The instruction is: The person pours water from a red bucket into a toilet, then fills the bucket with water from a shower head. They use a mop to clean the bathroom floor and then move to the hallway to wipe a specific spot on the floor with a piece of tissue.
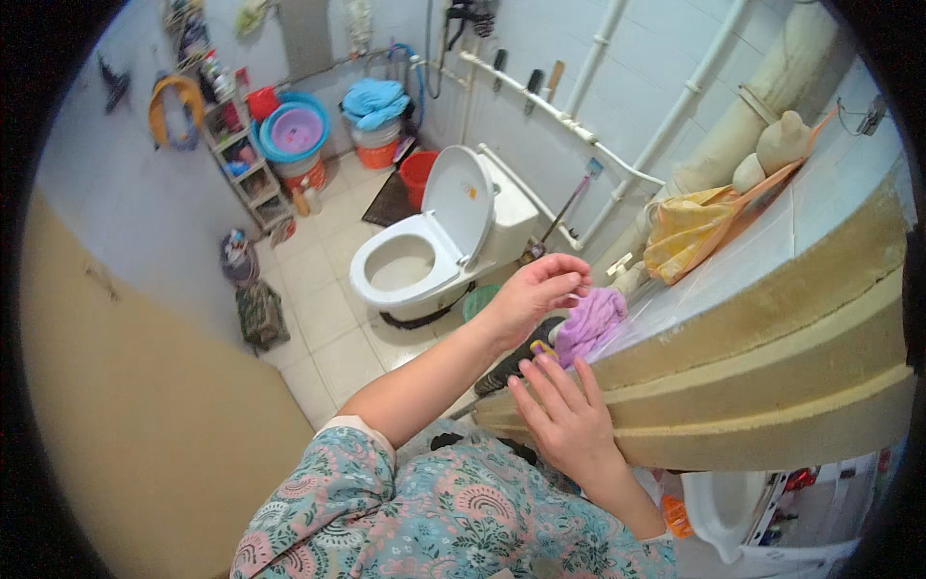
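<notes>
My left hand is stretched out across the middle of the view, its fingers curled towards the thumb. I cannot tell whether something small sits between its fingertips. Below it, my right hand has its back to me and its fingers spread, with nothing seen in it. Its fingertips are nearest to the edge of the beige door frame and a yellow-and-purple item. Beyond both hands hangs or lies a pink-purple cloth; its support is partly hidden.
A white toilet stands with its lid up beside a red bucket. Basins on a bucket and a narrow shelf are at the back left. A yellow-orange bag hangs on the right. A beige door is at left.
</notes>
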